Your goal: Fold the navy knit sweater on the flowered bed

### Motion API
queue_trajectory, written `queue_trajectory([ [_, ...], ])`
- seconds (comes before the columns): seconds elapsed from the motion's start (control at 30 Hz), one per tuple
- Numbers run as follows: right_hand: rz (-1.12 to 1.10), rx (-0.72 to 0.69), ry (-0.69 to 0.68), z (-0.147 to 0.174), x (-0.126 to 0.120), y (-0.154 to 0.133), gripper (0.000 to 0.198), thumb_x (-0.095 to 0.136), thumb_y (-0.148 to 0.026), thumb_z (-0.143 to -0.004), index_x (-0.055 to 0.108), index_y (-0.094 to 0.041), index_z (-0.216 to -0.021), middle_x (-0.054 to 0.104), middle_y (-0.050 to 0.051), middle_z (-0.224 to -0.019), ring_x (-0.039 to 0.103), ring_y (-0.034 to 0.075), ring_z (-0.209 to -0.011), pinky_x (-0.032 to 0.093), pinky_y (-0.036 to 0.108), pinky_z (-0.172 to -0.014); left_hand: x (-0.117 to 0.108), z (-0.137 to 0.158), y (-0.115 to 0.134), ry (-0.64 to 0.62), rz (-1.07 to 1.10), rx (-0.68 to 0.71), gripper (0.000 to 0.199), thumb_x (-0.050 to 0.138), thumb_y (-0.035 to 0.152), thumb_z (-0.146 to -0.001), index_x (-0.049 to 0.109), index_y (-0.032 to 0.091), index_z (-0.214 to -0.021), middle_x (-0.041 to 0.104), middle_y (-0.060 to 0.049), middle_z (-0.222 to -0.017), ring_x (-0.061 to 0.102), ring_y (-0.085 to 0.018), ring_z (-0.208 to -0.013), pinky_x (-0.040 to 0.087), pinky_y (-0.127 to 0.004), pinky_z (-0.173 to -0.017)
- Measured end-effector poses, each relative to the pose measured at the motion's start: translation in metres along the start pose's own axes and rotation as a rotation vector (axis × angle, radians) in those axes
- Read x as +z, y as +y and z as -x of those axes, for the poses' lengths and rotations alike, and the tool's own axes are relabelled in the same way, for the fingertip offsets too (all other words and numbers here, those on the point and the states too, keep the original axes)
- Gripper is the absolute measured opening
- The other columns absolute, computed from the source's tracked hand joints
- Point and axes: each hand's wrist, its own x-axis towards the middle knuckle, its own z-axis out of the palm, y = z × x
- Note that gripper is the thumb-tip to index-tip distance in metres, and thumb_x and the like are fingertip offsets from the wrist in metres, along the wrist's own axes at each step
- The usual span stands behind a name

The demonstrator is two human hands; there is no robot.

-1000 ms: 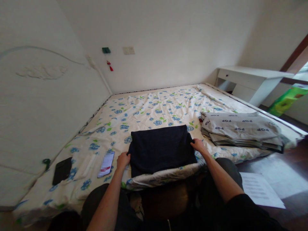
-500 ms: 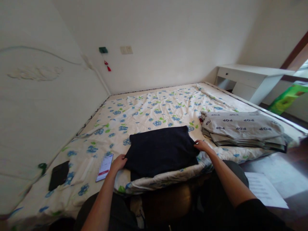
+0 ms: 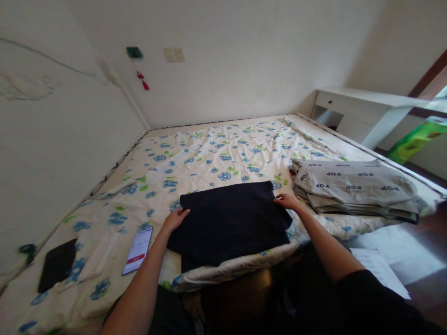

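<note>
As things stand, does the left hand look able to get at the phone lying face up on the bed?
Probably yes. The left hand rests on the dark folded cloth; the phone lies just beside that forearm, with only bare floral quilt between them.

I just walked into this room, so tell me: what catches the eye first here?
A folded dark navy cloth lies at the near edge of the floral bed quilt, with the left hand and right hand on its sides. To its right sits a folded grey POP-printed sheet stack.
</note>
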Motion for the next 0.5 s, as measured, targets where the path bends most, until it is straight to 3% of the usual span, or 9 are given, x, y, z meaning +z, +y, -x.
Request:
queue_trajectory([
  [0.17, -0.002, -0.024, 0.034, -0.033, -0.001, -0.006, 0.033, 0.079, -0.047, -0.098, 0.088, -0.019, -0.112, 0.085, 0.009, -0.097, 0.08, 0.023, -0.087, 0.06, 0.03, -0.086, 0.009, -0.034, 0.001, -0.046, -0.139, -0.018, 0.048, 0.07, 0.068, -0.088, 0.079, 0.021, -0.09, 0.085, -0.017, -0.103, 0.08, -0.039, -0.111, 0.061, -0.041, -0.097],
  [0.3, 0.038, 0.003, 0.118, -0.063, 0.008, -0.013, 0.037, 0.074, -0.055, -0.101, 0.085, -0.02, -0.098, 0.082, 0.009, -0.087, 0.079, 0.027, -0.09, 0.059, 0.032, -0.085, 0.021, -0.058, -0.006, 0.01, -0.162, -0.065, 0.047, 0.072, 0.069, -0.087, 0.079, 0.023, -0.085, 0.084, -0.014, -0.089, 0.08, -0.04, -0.105, 0.061, -0.044, -0.093],
  [0.4, 0.084, 0.061, 0.135, -0.084, 0.013, -0.013, 0.04, 0.078, -0.059, -0.097, 0.084, -0.02, -0.099, 0.081, 0.011, -0.091, 0.078, 0.029, -0.095, 0.059, 0.036, -0.091, 0.026, -0.071, -0.015, 0.063, 0.012, -0.131, 0.043, 0.079, 0.064, -0.082, 0.083, 0.022, -0.091, 0.084, -0.012, -0.088, 0.08, -0.039, -0.103, 0.061, -0.043, -0.091],
  [0.5, 0.024, 0.04, 0.154, -0.101, 0.014, -0.006, 0.035, 0.079, -0.052, -0.097, 0.084, -0.019, -0.109, 0.082, 0.011, -0.095, 0.077, 0.027, -0.093, 0.059, 0.036, -0.091, 0.028, -0.08, -0.024, 0.11, 0.287, -0.198, 0.051, 0.081, 0.061, -0.081, 0.085, 0.016, -0.105, 0.085, -0.01, -0.093, 0.079, -0.033, -0.098, 0.062, -0.04, -0.09],
])
